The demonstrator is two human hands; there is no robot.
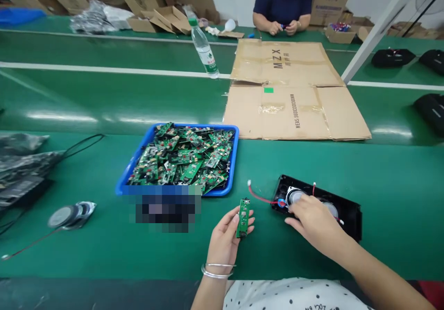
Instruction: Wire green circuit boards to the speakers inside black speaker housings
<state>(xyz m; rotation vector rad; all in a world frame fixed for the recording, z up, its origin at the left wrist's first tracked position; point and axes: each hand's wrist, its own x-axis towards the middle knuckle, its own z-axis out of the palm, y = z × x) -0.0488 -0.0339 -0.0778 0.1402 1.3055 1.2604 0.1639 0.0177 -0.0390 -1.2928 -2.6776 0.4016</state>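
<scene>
My left hand point(224, 231) pinches a board point(244, 220); right hand point(314, 217), grip I can't tell, could by sweeping snag the wire point(264, 201), ten o'clock from the case point(353, 217).

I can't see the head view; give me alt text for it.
The left hand holds a narrow green circuit board, while the right hand is over a long black plastic housing containing round grey speakers. Farther left, a shallow blue plastic tray piled with green circuit boards sits on the green tabletop.
</scene>
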